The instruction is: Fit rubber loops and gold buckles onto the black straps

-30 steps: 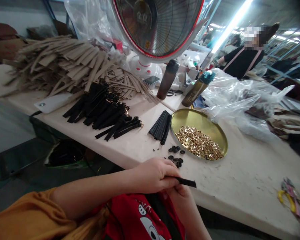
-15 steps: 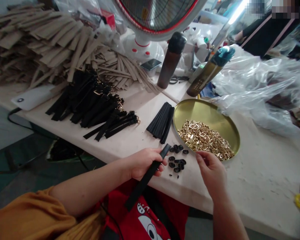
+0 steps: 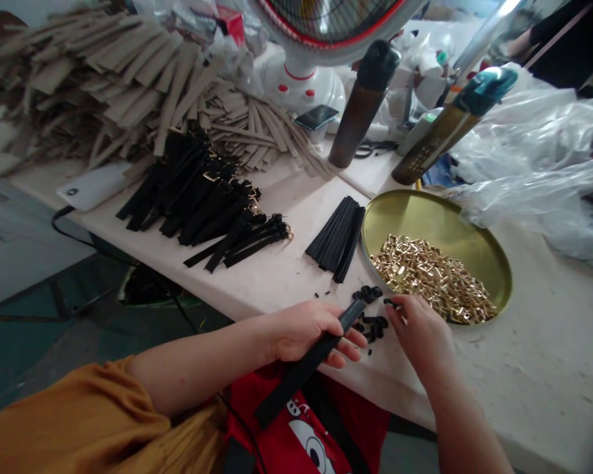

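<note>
My left hand (image 3: 309, 331) is closed on a flat black strap (image 3: 299, 375), thumb on top. The strap slants from the small black loops up front down toward my lap. My right hand (image 3: 422, 336) is at the near rim of the round gold tray (image 3: 494, 253), thumb and forefinger pinched on a small black loop (image 3: 390, 302). Between the hands lie several more small black loops (image 3: 375, 327), partly hidden by the strap and fingers. Gold-coloured metal buckles (image 3: 435, 273) are heaped in the tray. Left of it lies a fanned bundle of black straps (image 3: 337, 236).
Black straps with gold buckles (image 3: 197, 197) are piled at the left, before a large heap of beige strips (image 3: 103, 85). A fan (image 3: 301, 72), a dark bottle (image 3: 360, 108) and a spray can (image 3: 449, 128) stand behind. Clear plastic bags (image 3: 548, 171) lie at the right.
My right hand now pinches a black loop that shows at its fingertips. My left hand's fingers have spread a little under the strap. The view has shifted slightly.
</note>
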`<state>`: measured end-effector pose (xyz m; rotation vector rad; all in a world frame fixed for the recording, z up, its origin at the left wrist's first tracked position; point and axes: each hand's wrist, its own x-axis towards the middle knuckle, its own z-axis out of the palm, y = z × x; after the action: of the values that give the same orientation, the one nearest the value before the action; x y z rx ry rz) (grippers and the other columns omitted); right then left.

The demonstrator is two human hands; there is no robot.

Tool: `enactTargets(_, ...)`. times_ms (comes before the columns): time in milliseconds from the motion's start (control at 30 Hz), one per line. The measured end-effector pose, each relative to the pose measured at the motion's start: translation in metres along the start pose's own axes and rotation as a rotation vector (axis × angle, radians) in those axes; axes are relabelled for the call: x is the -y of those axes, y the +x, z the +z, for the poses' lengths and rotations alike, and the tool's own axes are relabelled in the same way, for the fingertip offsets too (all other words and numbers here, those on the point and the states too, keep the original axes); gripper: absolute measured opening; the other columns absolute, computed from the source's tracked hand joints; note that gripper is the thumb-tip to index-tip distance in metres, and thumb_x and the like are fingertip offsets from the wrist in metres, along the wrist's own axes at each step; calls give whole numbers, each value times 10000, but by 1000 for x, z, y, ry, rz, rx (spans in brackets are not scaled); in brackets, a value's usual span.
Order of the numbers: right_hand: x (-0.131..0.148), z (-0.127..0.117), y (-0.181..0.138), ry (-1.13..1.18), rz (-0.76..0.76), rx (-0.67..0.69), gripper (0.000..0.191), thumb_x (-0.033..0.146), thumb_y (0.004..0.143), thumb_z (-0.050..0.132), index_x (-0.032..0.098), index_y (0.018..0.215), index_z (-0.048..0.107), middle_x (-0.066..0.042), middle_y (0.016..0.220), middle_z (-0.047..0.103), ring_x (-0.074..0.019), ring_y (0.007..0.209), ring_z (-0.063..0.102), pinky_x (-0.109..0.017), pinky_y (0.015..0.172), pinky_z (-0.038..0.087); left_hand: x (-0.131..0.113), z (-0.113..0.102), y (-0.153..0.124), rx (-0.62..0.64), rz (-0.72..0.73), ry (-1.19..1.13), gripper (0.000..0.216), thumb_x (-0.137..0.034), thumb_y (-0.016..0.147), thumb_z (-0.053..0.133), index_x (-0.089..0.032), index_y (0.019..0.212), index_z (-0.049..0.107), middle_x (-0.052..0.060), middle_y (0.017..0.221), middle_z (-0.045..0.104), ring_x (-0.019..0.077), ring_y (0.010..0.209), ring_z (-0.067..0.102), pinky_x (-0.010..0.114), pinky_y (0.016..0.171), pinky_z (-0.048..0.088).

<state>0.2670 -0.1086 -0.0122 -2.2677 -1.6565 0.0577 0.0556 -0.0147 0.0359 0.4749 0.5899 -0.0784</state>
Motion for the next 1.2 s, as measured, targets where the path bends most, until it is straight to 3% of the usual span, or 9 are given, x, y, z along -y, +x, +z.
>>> enactTargets(67, 11, -7, -8, 230, 157, -27, 330, 410, 780, 504, 167, 989, 581, -65, 802, 604, -192, 675, 565, -337, 637, 449, 2, 0, -4, 19, 12, 26, 260, -56, 590, 460, -106, 839, 517, 57, 835, 586, 104, 614, 589, 177, 460, 447)
enactTargets(167, 35, -15, -24, 746, 374, 41, 394, 440, 766, 543, 196, 1074, 570, -37, 790, 614, -163, 670, 577, -322, 653, 472, 5, 3, -11, 39, 25, 90, 254, -72, 619, 449, -112, 860, 519, 50, 835, 584, 100, 619, 591, 180, 476, 444)
enactTargets(300, 68, -12, -39, 1303, 595, 91, 314, 394, 699, 655, 215, 955, 629, -13, 752, 640, -130, 634, 591, -303, 660, 500, 13, 5, -15, 46, 99, 293, 174, -187, 747, 438, -136, 905, 489, 22, 750, 586, 61, 500, 541, 159, 445, 378)
enactTargets(400, 82, -7, -43, 1509, 641, 68, 260, 359, 683, 684, 234, 908, 647, 10, 699, 642, -107, 609, 597, -262, 637, 507, 17, 5, -18, 8, 172, 438, 158, -238, 797, 403, -135, 891, 477, -3, 661, 573, 41, 422, 484, 156, 432, 351)
enactTargets(633, 93, -6, -54, 1602, 702, 74, 229, 334, 677, 691, 218, 870, 655, 4, 707, 649, -99, 615, 587, -238, 619, 507, 20, 3, -29, 6, 18, 168, 212, -106, 692, 398, -103, 843, 546, 47, 678, 607, 82, 486, 512, 186, 450, 396)
enactTargets(833, 90, -6, -65, 1580, 763, 60, 250, 325, 672, 695, 198, 884, 652, 2, 664, 637, -93, 587, 576, -207, 574, 492, 29, -2, -26, 76, -141, -111, 229, -114, 754, 377, -80, 870, 571, 56, 697, 593, 78, 489, 494, 170, 416, 383)
enactTargets(1200, 87, 0, -68, 1552, 804, 111, 233, 318, 707, 669, 206, 909, 634, 4, 708, 653, -101, 612, 600, -207, 595, 495, 35, -9, -15, 46, -202, -187, 249, -110, 783, 344, -63, 874, 571, 91, 725, 617, 97, 520, 521, 189, 440, 397)
